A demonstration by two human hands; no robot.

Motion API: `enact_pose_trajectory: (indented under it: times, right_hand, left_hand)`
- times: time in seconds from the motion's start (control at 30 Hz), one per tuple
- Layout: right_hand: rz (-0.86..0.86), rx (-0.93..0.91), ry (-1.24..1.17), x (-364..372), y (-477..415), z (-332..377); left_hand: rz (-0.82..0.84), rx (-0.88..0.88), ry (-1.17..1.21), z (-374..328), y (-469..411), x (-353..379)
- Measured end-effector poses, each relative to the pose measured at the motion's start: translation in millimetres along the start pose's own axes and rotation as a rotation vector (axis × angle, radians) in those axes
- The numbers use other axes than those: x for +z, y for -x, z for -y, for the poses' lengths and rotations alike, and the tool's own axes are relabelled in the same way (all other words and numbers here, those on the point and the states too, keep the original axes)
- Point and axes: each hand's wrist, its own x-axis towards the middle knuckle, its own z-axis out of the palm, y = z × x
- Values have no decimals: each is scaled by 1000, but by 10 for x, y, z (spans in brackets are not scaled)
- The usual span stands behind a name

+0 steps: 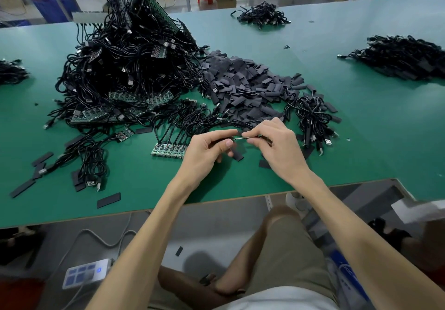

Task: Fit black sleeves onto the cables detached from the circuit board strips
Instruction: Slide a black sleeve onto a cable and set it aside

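Left hand (pixel 207 148) and right hand (pixel 274 148) meet above the near part of the green table (pixel 361 141), fingers curled. The thumb and forefinger of each pinch one end of a thin pale sliver (pixel 241 138) stretched between them. It shows edge-on, so I cannot tell whether it is a cable's end or something else. A single black sleeve (pixel 237 155) lies just under the left hand's fingertips; whether they touch it is unclear.

At the far left edge sits a small cable heap (pixel 12 71). Loose flat sleeves (pixel 22 188) are scattered near the front left. Next comes the tall pile of cables and circuit board strips (pixel 125 69), tangled together. In front of it, just beside the left hand, a short circuit board strip (pixel 168 150) lies flat with its black cables attached.

Behind the hands spreads the heap of black sleeves (pixel 245 86), touching the tall pile's right flank. Just beside the right hand lies a cable bundle (pixel 313 117). Farther back is a small cable pile (pixel 262 16), and at the far right a long cable pile (pixel 399 57), well apart from the hands.
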Motion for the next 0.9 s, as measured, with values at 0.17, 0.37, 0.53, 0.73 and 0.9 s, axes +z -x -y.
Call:
enact_pose_trajectory:
  times: [0.17,0.37,0.53,0.73,0.9]
  right_hand:
    - [7,6,8,1,2,2]
    - [-1,15,10,-13,6,15]
    - [-23,9,15,-17,14,27]
    - [-52,-64,67,-14,36,66]
    - [-42,-108,92,-15,38,82]
  left_hand:
    - [-24,4,-24,0,-5,28]
    - [-44,-8,-11,29,-13,39]
    - [-66,-30,123,33,-16,1]
    - [-61,-40,198,-4,6,-2]
    - [-35,-40,186,-48,24,22]
